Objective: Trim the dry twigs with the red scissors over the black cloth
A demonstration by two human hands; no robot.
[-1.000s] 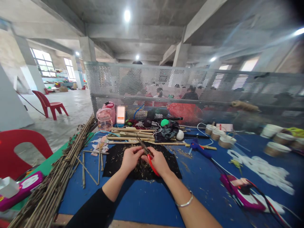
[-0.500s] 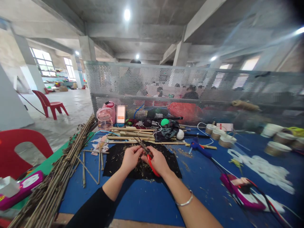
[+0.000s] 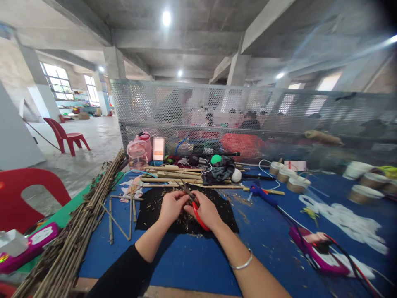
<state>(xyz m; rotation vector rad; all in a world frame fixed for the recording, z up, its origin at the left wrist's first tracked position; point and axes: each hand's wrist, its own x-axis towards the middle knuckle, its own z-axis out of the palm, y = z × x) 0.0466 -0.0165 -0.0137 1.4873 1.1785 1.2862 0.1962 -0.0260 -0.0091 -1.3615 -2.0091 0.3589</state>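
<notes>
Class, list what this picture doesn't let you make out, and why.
All in the head view:
Whatever the left hand may hold: hidden by the hand itself.
Part of the red-handled scissors: covered by the right hand.
Part of the black cloth: behind both hands.
People beyond: broken up by the perforated panel.
The near red chair: cut off by the left edge.

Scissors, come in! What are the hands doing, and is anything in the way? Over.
Right grip: holding red-handled scissors. Left grip: close beside, contents unclear. Black cloth below: strewn with scraps.
</notes>
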